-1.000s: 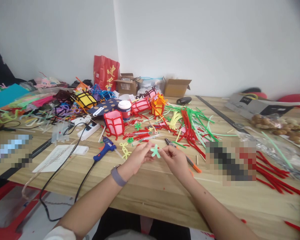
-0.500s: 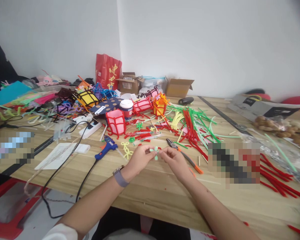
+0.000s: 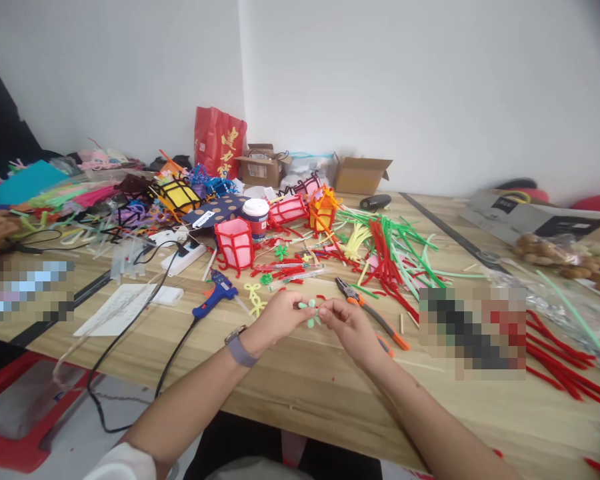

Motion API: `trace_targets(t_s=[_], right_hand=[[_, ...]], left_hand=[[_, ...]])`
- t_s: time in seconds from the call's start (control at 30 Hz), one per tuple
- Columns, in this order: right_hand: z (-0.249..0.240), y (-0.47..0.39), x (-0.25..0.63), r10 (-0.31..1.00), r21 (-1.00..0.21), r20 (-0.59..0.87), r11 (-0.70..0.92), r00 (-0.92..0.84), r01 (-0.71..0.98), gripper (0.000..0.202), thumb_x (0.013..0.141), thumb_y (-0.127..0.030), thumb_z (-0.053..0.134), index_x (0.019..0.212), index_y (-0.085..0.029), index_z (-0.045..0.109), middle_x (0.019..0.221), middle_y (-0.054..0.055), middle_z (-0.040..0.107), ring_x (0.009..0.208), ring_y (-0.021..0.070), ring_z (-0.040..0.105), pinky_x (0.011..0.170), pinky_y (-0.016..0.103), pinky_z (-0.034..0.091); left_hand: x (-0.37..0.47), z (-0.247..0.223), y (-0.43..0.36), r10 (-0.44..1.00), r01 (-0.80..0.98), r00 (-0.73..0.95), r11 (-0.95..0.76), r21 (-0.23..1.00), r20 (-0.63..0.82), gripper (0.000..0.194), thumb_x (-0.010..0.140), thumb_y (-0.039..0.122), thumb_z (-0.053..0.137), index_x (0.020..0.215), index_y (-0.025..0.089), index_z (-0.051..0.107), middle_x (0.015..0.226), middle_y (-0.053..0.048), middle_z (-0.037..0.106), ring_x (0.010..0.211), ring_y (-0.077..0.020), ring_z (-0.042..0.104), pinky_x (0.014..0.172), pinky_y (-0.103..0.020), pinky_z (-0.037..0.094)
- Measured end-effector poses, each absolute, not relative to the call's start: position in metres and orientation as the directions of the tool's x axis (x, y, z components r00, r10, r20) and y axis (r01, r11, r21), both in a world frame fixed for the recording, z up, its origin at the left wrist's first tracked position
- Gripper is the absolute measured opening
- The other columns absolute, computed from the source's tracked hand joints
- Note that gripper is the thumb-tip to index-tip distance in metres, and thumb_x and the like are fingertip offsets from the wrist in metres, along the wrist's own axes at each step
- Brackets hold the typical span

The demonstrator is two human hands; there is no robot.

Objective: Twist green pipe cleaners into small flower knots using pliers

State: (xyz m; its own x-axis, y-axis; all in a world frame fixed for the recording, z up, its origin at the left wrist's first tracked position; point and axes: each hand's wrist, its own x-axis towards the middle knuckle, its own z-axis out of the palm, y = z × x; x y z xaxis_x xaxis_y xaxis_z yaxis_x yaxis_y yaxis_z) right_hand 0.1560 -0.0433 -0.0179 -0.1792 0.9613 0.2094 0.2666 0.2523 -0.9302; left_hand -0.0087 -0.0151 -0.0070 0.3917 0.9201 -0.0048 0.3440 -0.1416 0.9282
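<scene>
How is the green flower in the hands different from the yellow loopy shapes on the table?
The green flower is pale green, but the loopy shapes are yellow. The green flower's petals look filled in, while the loopy shapes are thin outlines with holes. The green flower is held between the left hand and right hand; the loopy shapes lie on the table. Both have rounded parts.

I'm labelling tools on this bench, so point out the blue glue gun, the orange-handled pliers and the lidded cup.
Glue gun (image 3: 217, 295): head view, blue body.
Pliers (image 3: 383, 323): head view, orange-and-black handle.
Cup (image 3: 256, 208): head view, white lid.
</scene>
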Motion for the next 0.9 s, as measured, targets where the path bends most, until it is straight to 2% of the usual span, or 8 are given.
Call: trace_targets(t_s=[0.13,0.23,0.37,0.5,0.73,0.9], right_hand=[[-0.020,-0.040,0.158,0.965,-0.931,0.176,0.227,-0.196,0.284,0.039,0.080,-0.055,0.054,0.070,-0.018,0.058,0.059,-0.001,0.053,0.055,0.0125,0.047,0.054,0.024,0.039],[-0.019,-0.037,0.162,0.967,-0.896,0.168,0.231,-0.193,0.379,0.042,0.084,-0.055,0.047,0.067,-0.018,0.056,0.058,-0.001,0.052,0.055,0.0131,0.048,0.055,0.025,0.038],[-0.013,-0.037,0.167,0.941,-0.819,0.164,0.297,-0.296,0.490,0.044,0.090,-0.052,0.038,0.063,-0.020,0.050,0.056,-0.003,0.046,0.051,0.0115,0.041,0.050,0.024,0.033],[-0.010,-0.041,0.164,0.903,-0.787,0.181,0.371,-0.391,0.492,0.040,0.092,-0.048,0.038,0.065,-0.020,0.047,0.060,-0.003,0.045,0.055,0.0118,0.041,0.052,0.024,0.034],[-0.015,-0.045,0.157,0.877,-0.736,0.256,0.450,-0.407,0.506,0.037,0.094,-0.043,0.037,0.067,-0.021,0.048,0.062,-0.001,0.049,0.059,0.0136,0.045,0.055,0.024,0.036],[-0.017,-0.046,0.154,0.886,-0.745,0.257,0.436,-0.386,0.505,0.036,0.093,-0.043,0.036,0.068,-0.021,0.050,0.061,-0.001,0.050,0.058,0.0139,0.045,0.054,0.025,0.035]], left_hand=[[-0.010,-0.005,-0.011,0.914,0.316,0.405,-0.128,0.940,-0.012,0.025,0.072,0.039,0.061,0.065,0.015,0.062,0.055,0.004,0.052,0.052,-0.0101,0.043,0.052,-0.022,0.029],[-0.012,-0.006,-0.008,0.900,0.255,0.432,-0.064,0.965,-0.055,0.028,0.069,0.042,0.064,0.063,0.015,0.061,0.059,0.001,0.056,0.055,-0.0110,0.047,0.054,-0.023,0.034],[-0.014,-0.009,-0.006,0.889,0.243,0.446,-0.009,0.970,-0.104,0.029,0.066,0.043,0.066,0.069,0.014,0.064,0.059,0.000,0.058,0.055,-0.0115,0.049,0.054,-0.023,0.034],[-0.015,-0.012,-0.005,0.868,0.286,0.481,-0.024,0.958,-0.122,0.030,0.067,0.044,0.066,0.071,0.014,0.066,0.055,0.001,0.056,0.052,-0.0110,0.046,0.051,-0.022,0.032],[-0.018,-0.015,-0.003,0.854,0.334,0.506,-0.063,0.941,-0.122,0.025,0.067,0.039,0.066,0.067,0.014,0.066,0.052,0.002,0.055,0.049,-0.0096,0.042,0.049,-0.022,0.029],[-0.018,-0.014,-0.002,0.867,0.350,0.488,-0.086,0.933,-0.103,0.024,0.066,0.037,0.067,0.066,0.013,0.066,0.054,0.002,0.057,0.050,-0.0096,0.043,0.050,-0.022,0.031]])
